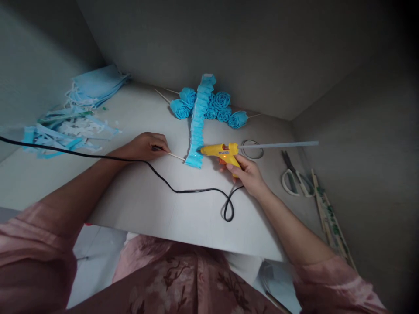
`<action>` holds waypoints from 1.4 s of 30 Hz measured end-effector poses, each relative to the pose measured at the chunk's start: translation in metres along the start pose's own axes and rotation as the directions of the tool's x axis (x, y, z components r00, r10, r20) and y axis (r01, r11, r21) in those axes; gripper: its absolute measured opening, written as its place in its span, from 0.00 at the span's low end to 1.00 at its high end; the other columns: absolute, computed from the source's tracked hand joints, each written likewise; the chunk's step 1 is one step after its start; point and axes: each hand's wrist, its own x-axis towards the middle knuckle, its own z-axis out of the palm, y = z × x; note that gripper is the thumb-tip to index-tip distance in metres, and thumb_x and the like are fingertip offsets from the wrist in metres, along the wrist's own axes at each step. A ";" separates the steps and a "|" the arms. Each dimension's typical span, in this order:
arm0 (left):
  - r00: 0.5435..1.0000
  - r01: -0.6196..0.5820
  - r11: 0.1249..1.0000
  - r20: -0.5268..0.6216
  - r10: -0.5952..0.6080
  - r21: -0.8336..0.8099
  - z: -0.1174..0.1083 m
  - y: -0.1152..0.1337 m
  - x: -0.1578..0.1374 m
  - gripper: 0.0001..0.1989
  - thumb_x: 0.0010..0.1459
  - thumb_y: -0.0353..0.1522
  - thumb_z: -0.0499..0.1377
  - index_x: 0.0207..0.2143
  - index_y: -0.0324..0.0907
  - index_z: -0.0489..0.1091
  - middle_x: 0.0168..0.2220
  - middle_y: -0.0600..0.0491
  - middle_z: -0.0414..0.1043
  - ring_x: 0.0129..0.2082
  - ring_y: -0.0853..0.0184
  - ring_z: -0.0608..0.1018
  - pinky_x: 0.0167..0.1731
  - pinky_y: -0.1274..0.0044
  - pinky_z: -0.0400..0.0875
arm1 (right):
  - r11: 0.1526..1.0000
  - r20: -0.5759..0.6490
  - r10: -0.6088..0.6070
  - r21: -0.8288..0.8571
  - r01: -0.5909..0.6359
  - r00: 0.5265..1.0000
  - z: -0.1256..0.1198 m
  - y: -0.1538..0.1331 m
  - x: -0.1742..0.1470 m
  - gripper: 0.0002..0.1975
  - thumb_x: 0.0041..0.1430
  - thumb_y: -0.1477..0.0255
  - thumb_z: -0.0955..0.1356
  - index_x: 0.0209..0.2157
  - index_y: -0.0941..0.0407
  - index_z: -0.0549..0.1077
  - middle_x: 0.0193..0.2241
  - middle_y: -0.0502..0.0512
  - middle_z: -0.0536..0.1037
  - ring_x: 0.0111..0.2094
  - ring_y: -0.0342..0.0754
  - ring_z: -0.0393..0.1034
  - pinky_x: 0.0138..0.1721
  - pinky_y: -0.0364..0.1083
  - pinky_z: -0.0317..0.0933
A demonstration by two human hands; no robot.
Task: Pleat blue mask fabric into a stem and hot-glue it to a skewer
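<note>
My right hand (247, 172) is wrapped round the grip of a yellow hot glue gun (218, 151), with a long clear glue stick (278, 145) sticking out of its back. The gun's nozzle points left at the lower part of a ruffled blue strip (198, 124) and touches it or hovers just over it. In my left hand (150, 145) a thin wooden stick (176, 156) is pinched, its far end at the strip's lower left corner. Several blue fabric roses (222, 100) on sticks lie behind the strip, on both sides of it.
On the left sit a stack of blue face masks (98, 85) and a heap of cut scraps (72, 131). A black cord (193, 191) crosses the table, looping near the front. Scissors (296, 179), a roll of tape (252, 149) and green-patterned strips (332, 218) lie on the right. Walls enclose the table.
</note>
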 end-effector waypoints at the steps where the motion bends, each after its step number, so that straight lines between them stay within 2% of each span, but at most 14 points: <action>1: 1.000 0.007 1.000 0.004 -0.007 0.005 0.000 0.000 0.000 0.13 0.65 0.38 0.61 0.32 0.41 0.81 0.33 0.49 0.80 0.32 0.70 0.79 0.34 0.82 0.71 | 1.000 -0.004 0.007 -0.009 -0.007 1.000 0.001 0.000 0.000 0.22 0.57 0.53 0.74 0.46 0.54 0.80 0.39 0.57 0.83 0.32 0.48 0.74 0.19 0.41 0.59; 4: 1.000 0.014 1.000 0.010 -0.014 0.022 0.000 0.000 -0.001 0.13 0.65 0.37 0.59 0.33 0.41 0.81 0.34 0.50 0.80 0.33 0.70 0.79 0.35 0.83 0.70 | 1.000 -0.029 0.018 -0.005 -0.018 0.999 0.002 -0.002 0.000 0.22 0.56 0.53 0.74 0.45 0.54 0.79 0.37 0.56 0.83 0.30 0.47 0.73 0.19 0.41 0.58; 8: 1.000 -0.005 1.000 -0.002 0.005 0.018 0.001 -0.002 -0.001 0.12 0.64 0.36 0.60 0.33 0.41 0.81 0.33 0.51 0.79 0.31 0.71 0.79 0.34 0.83 0.70 | 0.995 -0.079 0.020 0.099 -0.012 0.997 0.004 -0.008 -0.001 0.22 0.55 0.54 0.75 0.45 0.53 0.79 0.46 0.58 0.83 0.36 0.50 0.78 0.18 0.40 0.56; 10: 1.000 -0.012 1.000 -0.010 0.012 0.009 0.001 -0.002 -0.001 0.11 0.64 0.36 0.61 0.32 0.41 0.81 0.33 0.51 0.79 0.31 0.71 0.79 0.33 0.83 0.69 | 0.993 -0.070 0.027 0.117 -0.018 0.997 0.004 -0.010 -0.001 0.22 0.54 0.54 0.76 0.45 0.53 0.79 0.48 0.59 0.83 0.37 0.50 0.78 0.17 0.39 0.56; 13: 1.000 -0.017 1.000 -0.018 0.017 -0.006 0.002 -0.002 -0.001 0.12 0.64 0.37 0.61 0.32 0.42 0.81 0.32 0.50 0.79 0.31 0.70 0.79 0.34 0.82 0.70 | 0.994 -0.039 0.035 0.101 -0.030 0.999 0.005 -0.011 -0.001 0.22 0.54 0.54 0.76 0.45 0.53 0.79 0.47 0.59 0.83 0.37 0.50 0.78 0.17 0.40 0.56; 18: 1.000 0.000 1.000 -0.025 0.000 -0.004 0.003 -0.004 -0.002 0.13 0.64 0.39 0.61 0.32 0.42 0.81 0.33 0.50 0.79 0.32 0.70 0.79 0.34 0.83 0.70 | 0.998 -0.011 0.044 0.044 -0.043 0.999 0.005 -0.007 0.001 0.21 0.54 0.55 0.75 0.43 0.54 0.79 0.41 0.58 0.83 0.34 0.49 0.76 0.18 0.40 0.58; 24: 1.000 -0.003 1.000 -0.006 0.003 0.008 0.001 -0.004 -0.001 0.13 0.64 0.38 0.61 0.32 0.42 0.81 0.32 0.50 0.80 0.31 0.71 0.79 0.33 0.83 0.70 | 0.997 -0.022 0.022 0.078 -0.021 1.000 0.002 -0.005 0.000 0.21 0.56 0.56 0.74 0.46 0.53 0.79 0.49 0.58 0.82 0.40 0.52 0.79 0.18 0.40 0.57; 30: 1.000 0.002 1.000 -0.002 -0.002 0.009 0.002 -0.004 -0.001 0.13 0.64 0.38 0.60 0.33 0.42 0.81 0.33 0.50 0.79 0.32 0.70 0.79 0.34 0.83 0.70 | 0.999 -0.008 0.019 0.039 -0.019 1.000 0.004 -0.007 0.001 0.19 0.55 0.57 0.74 0.44 0.55 0.79 0.43 0.58 0.83 0.37 0.51 0.78 0.18 0.40 0.59; 36: 1.000 -0.005 1.000 -0.004 0.005 0.024 0.003 -0.007 -0.001 0.12 0.63 0.36 0.60 0.33 0.42 0.81 0.33 0.50 0.79 0.32 0.70 0.79 0.34 0.83 0.70 | 0.996 -0.015 0.009 0.085 -0.007 1.000 0.003 -0.009 -0.001 0.19 0.56 0.57 0.74 0.46 0.53 0.78 0.49 0.58 0.82 0.40 0.52 0.79 0.18 0.40 0.57; 42: 1.000 -0.004 0.999 0.016 0.003 0.041 0.001 -0.003 0.000 0.11 0.62 0.34 0.59 0.33 0.41 0.81 0.33 0.50 0.79 0.32 0.70 0.79 0.35 0.82 0.70 | 1.000 0.000 0.014 0.007 -0.014 1.000 0.003 -0.008 0.000 0.17 0.57 0.58 0.73 0.43 0.54 0.78 0.45 0.58 0.83 0.38 0.52 0.79 0.18 0.40 0.57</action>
